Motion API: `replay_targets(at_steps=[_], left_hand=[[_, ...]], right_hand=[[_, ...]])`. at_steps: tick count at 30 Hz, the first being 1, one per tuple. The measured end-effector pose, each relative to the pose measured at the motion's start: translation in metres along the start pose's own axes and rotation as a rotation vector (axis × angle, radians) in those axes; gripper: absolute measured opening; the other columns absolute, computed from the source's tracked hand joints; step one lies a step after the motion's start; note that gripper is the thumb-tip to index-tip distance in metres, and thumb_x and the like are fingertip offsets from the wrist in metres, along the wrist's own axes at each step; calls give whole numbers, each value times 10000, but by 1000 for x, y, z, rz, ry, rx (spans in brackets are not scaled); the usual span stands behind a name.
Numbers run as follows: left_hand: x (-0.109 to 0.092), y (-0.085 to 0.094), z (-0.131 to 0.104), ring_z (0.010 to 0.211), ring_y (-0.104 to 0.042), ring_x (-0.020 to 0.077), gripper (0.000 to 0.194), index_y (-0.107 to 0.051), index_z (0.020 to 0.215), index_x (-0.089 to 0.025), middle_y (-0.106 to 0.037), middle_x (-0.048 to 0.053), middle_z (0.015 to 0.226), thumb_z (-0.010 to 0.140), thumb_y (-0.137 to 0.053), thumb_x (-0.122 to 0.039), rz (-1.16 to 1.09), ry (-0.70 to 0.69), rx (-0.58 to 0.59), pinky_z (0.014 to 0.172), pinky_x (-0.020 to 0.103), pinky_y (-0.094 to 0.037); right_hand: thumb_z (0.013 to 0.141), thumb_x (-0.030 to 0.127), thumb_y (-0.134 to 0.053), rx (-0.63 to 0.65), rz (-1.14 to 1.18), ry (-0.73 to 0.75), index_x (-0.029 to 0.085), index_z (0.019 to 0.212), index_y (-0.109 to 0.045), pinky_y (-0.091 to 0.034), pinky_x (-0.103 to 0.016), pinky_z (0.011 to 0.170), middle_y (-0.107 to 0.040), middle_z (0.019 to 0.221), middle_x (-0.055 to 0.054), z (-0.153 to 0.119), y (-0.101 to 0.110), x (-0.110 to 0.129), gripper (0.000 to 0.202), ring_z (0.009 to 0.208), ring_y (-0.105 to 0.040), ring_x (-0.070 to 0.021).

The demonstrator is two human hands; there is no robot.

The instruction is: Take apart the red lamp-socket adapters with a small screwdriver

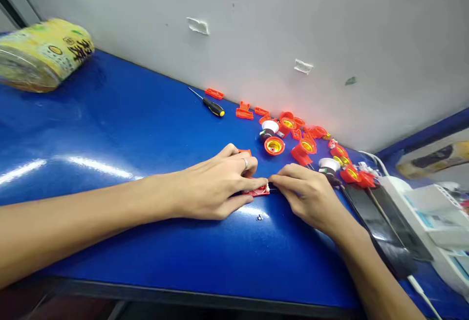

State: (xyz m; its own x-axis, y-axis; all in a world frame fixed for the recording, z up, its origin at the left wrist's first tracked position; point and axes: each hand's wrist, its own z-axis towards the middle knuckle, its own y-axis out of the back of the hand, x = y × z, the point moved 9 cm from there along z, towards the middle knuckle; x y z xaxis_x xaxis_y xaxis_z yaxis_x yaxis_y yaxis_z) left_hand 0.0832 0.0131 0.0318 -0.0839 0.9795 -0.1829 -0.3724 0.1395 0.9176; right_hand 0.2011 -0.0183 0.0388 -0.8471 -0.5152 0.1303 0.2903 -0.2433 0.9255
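- Small red plastic housing [257, 191] is pinned by left hand [223, 183] mid-counter [146, 256]; probably light, stiff, slippery, thin-walled; best gripped by long sides.
- Thin dark piece [270, 183] is pinched by right hand [311, 198] at housing's end; material can't be told.
- Sliding room is judged toward near edge, past tiny loose bits [260, 217]; far edge is crowded by red plastic lamp sockets [274, 146].

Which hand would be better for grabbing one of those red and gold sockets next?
Probably the right hand. It's nearer most of the sockets, though it's at the red piece's end now. The left hand is spread over that piece.
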Motion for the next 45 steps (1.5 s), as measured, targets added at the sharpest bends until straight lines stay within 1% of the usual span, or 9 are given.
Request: replay_targets(at_steps=[4, 11, 16, 20, 23, 30, 34, 41, 45], left_hand=[[-4, 1, 0, 948, -561, 248, 359, -679, 1291, -162, -586, 103, 987, 1081, -413, -278, 36, -35, 17, 1005, 460, -375], [-15, 6, 3, 833, -547, 249, 352, -698, 1238, -138, -595, 91, 895, 1069, -403, -231, 166, -87, 4, 843, 411, -397], [-14, 6, 2, 882, -566, 253, 339, -689, 1249, -141, -616, 105, 953, 1069, -421, -245, 193, -81, 2, 883, 412, -384], [-10, 5, 0, 856, -571, 230, 298, -703, 1227, -150, -608, 93, 954, 1051, -483, -248, 118, -60, -11, 895, 402, -381], [-7, 3, -2, 907, -582, 229, 264, -700, 1226, -151, -608, 97, 1012, 1020, -555, -230, 35, -44, -22, 938, 411, -374], [-2, 3, -4, 968, -583, 237, 264, -675, 1245, -155, -621, 93, 1058, 997, -603, -209, -75, -11, -59, 981, 419, -376], [-1, 4, -3, 951, -581, 232, 197, -702, 1155, -147, -619, 94, 1035, 995, -604, -209, -119, -3, -68, 987, 413, -386], [1, 1, -2, 951, -583, 228, 266, -693, 1245, -207, -612, 81, 1049, 990, -616, -208, -131, 12, -56, 984, 409, -383], [1, 1, -2, 969, -596, 230, 292, -695, 1258, -188, -612, 84, 1054, 970, -648, -199, -142, 9, -63, 995, 411, -370]], right_hand=[[966, 41, -547, 1, -3, 14, 168, 1027, -752, -470, -282, 680, -703, 919, -43, 1, -1, 0, 248, 775, -629, -164], [982, 72, -560, -7, 1, 25, 188, 1036, -746, -483, -289, 691, -725, 948, -50, 2, 1, 1, 226, 794, -653, -175], [1011, 146, -572, -21, 81, 39, 178, 1015, -728, -534, -279, 739, -732, 967, -54, 4, 3, 1, 159, 821, -681, -163], [1012, 145, -574, -40, 133, 47, 170, 999, -726, -532, -264, 700, -734, 940, -51, 6, 4, 3, 154, 788, -680, -149], [997, 124, -586, -46, 172, 27, 168, 984, -730, -529, -252, 675, -730, 919, -49, 7, 5, 2, 151, 750, -672, -137], [974, 116, -605, -39, 224, 18, 198, 910, -748, -520, -246, 629, -739, 842, -30, 7, 8, 1, 177, 685, -674, -126], [965, 102, -604, -65, 207, 60, 194, 928, -742, -526, -236, 618, -740, 865, -38, 5, 11, 5, 170, 685, -676, -122], [943, 69, -621, -95, 158, 103, 170, 919, -741, -541, -235, 621, -739, 857, -47, 4, 15, 11, 159, 684, -682, -125], [949, 88, -622, -102, 127, 112, 181, 937, -749, -550, -224, 619, -753, 866, -43, 4, 16, 12, 158, 679, -694, -123]])
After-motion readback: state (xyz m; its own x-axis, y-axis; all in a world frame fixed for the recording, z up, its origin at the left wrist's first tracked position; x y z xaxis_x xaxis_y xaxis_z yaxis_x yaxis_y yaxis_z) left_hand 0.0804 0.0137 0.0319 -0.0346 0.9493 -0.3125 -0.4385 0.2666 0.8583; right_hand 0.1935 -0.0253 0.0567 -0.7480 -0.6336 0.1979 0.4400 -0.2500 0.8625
